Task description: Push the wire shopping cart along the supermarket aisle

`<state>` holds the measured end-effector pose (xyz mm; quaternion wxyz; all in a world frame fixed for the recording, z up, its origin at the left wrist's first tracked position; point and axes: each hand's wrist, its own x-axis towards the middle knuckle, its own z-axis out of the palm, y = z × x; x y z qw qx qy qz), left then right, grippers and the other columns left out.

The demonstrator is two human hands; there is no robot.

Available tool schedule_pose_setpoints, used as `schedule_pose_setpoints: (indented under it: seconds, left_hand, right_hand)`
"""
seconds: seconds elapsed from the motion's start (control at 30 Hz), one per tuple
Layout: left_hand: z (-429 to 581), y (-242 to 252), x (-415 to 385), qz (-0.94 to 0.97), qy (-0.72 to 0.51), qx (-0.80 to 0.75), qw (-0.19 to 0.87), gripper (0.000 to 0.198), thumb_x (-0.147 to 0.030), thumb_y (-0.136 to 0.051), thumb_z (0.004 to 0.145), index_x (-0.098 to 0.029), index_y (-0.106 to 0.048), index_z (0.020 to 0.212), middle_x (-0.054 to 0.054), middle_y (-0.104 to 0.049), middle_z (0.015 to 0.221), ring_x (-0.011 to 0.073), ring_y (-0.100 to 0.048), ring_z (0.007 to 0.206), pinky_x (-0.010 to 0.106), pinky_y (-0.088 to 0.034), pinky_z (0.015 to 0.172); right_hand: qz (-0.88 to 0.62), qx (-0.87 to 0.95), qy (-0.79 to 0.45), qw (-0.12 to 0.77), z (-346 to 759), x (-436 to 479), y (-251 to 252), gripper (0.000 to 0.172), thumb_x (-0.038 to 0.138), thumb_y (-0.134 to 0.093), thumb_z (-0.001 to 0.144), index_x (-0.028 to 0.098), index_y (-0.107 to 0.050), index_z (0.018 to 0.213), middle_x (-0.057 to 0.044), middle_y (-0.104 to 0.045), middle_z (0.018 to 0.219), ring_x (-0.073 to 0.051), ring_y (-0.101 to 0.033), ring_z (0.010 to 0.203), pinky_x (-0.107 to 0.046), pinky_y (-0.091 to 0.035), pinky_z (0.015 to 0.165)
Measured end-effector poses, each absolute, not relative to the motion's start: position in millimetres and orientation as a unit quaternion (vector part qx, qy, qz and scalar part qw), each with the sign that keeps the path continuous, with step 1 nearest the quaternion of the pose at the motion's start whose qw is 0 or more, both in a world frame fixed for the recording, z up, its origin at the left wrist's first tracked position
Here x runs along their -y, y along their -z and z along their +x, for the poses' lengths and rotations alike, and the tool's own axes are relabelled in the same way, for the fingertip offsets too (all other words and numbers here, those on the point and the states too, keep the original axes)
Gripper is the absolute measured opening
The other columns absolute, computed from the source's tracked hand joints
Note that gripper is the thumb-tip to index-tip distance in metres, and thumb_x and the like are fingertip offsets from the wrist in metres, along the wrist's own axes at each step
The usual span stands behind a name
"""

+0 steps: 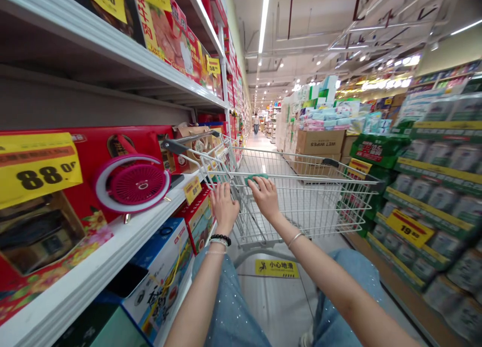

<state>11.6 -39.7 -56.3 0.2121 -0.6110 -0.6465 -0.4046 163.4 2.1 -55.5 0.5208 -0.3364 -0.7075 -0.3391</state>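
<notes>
Both my hands rest on the near bar of a wire shopping cart [297, 199]. My left hand [224, 204] curls over the grey handle bar [222, 175] close to the shelf side. My right hand [265, 196] grips the green handle section [256, 179]. A bracelet of black beads and a chain circle my left wrist, and a thin bangle sits on my right. The cart basket looks bare where the wires show, and its lower frame is partly hidden behind my forearms.
Shelves of red gift boxes with yellow price tags [37, 168] run close along the left, and a pink fan [131, 184] sits in one box. Green-labelled packs [440, 181] line the right. A WET WIPES carton [320, 142] stands ahead. A person [256, 123] walks far down the aisle.
</notes>
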Motion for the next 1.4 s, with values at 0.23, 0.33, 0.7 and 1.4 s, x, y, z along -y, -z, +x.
schedule_pose_setpoints:
  seconds: [0.23, 0.33, 0.7, 1.4]
  left_hand:
    - [8.6, 54.7, 41.6, -0.616, 0.394, 0.649, 0.211, 0.063, -0.012, -0.050, 0.074, -0.013, -0.048, 0.136, 0.013, -0.051, 0.146, 0.0270, -0.036, 0.143, 0.051, -0.020, 0.122]
    - [9.2, 54.4, 43.3, -0.618, 0.389, 0.652, 0.206, 0.063, -0.013, -0.050, 0.074, -0.012, -0.047, 0.137, 0.014, -0.049, 0.147, 0.0274, -0.035, 0.143, 0.050, -0.021, 0.122]
    - [9.8, 55.5, 41.1, -0.609, 0.399, 0.652, 0.212, 0.061, -0.014, -0.051, 0.075, -0.013, -0.048, 0.137, 0.014, -0.049, 0.147, 0.0275, -0.035, 0.143, 0.050, -0.023, 0.121]
    - [40.3, 62.9, 55.5, -0.590, 0.464, 0.625, 0.213, 0.060, -0.013, -0.052, 0.076, -0.013, -0.046, 0.136, 0.016, -0.049, 0.144, 0.0288, -0.037, 0.142, 0.051, -0.023, 0.121]
  right_hand:
    - [-0.381, 0.727, 0.291, 0.492, 167.6, 2.6, 62.6, 0.025, 0.017, -0.051, 0.095, 0.021, -0.065, 0.114, -0.009, -0.069, 0.112, -0.022, -0.055, 0.103, -0.035, -0.039, 0.089]
    - [-0.383, 0.714, 0.298, 0.505, 176.3, 1.1, 59.0, 0.026, 0.016, -0.050, 0.095, 0.022, -0.065, 0.116, -0.009, -0.068, 0.115, -0.023, -0.054, 0.108, -0.036, -0.037, 0.093]
    - [-0.389, 0.704, 0.280, 0.523, 194.2, -1.0, 63.5, 0.026, 0.012, -0.048, 0.093, 0.021, -0.066, 0.110, -0.008, -0.068, 0.111, -0.023, -0.053, 0.106, -0.035, -0.039, 0.090]
    - [-0.400, 0.688, 0.299, 0.527, 232.2, -3.6, 82.3, 0.032, 0.010, -0.045, 0.093, 0.022, -0.066, 0.113, -0.009, -0.068, 0.115, -0.022, -0.053, 0.112, -0.039, -0.040, 0.101]
